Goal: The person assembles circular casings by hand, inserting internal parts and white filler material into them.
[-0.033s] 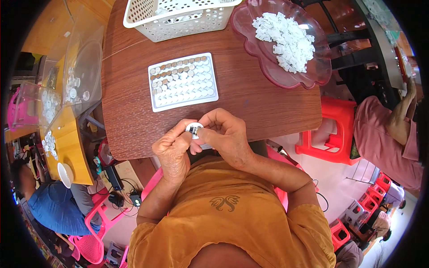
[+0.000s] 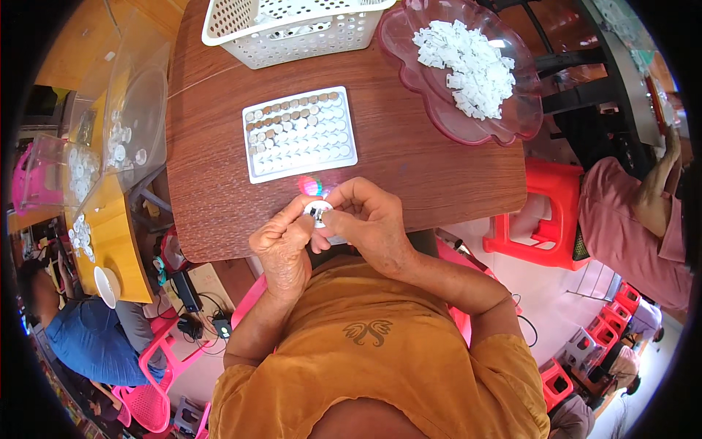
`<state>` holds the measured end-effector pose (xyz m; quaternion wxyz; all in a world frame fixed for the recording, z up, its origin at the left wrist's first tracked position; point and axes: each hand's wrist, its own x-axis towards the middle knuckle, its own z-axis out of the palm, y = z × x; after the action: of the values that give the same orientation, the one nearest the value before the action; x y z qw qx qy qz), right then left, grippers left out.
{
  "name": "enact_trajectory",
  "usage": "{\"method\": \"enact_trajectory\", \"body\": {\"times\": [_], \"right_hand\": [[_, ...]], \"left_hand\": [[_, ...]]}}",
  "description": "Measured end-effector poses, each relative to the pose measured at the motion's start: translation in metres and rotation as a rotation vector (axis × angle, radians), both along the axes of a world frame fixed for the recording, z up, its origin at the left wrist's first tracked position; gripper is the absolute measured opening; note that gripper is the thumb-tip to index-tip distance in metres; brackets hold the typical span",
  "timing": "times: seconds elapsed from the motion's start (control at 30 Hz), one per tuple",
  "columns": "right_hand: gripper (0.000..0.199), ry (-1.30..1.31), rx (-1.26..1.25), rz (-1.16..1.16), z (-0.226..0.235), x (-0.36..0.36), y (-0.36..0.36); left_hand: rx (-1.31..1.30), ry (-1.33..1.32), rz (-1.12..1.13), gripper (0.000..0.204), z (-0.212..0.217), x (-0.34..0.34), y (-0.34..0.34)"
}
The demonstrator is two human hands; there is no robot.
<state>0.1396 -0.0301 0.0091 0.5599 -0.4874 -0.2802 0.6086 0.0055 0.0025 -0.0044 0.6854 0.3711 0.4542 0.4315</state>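
Note:
Close to my body, at the table's near edge, both hands meet around a small round white plastic piece (image 2: 318, 212) with dark parts inside its ring. My left hand (image 2: 285, 241) pinches its left side between thumb and fingers. From the other side, my right hand (image 2: 373, 227) is closed on it too, thumb on its face and the forefinger arched over. A patch of red, green and bluish light (image 2: 310, 184) shows on the tabletop just beyond the piece. Farther off lies a white tray (image 2: 300, 171) with rows of round wells; small silver and brownish discs, like button cells, sit in its far rows.
On the brown table (image 2: 212, 183) stand a white perforated basket (image 2: 300, 47) at the back and a pink scalloped bowl (image 2: 409, 80) of white plastic pieces. A red stool (image 2: 541, 212) and a seated person are at right. Left is a yellow table (image 2: 124, 249) with clear bins.
A coloured patch of light has appeared on the tabletop just beyond the round white piece. My hands have hardly moved.

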Motion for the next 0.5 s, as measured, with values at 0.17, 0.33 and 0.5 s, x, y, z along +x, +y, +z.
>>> {"method": "enact_trajectory", "body": {"times": [0.17,0.33,0.5], "right_hand": [[0.01,-0.03,0.056,-0.032,-0.0061,-0.0044,-0.0032],[0.012,-0.1,0.049,-0.012,0.0016,-0.0004,-0.0034],[0.013,-0.088,0.045,-0.021,-0.0015,0.002,-0.0038]], "left_hand": [[0.003,-0.009,0.007,0.024,0.0017,0.0024,0.0012],[-0.028,0.057,-0.012,0.023,0.0041,0.0017,0.0052],[-0.077,-0.04,-0.044,0.02,0.0096,0.0017,0.0079]]}}
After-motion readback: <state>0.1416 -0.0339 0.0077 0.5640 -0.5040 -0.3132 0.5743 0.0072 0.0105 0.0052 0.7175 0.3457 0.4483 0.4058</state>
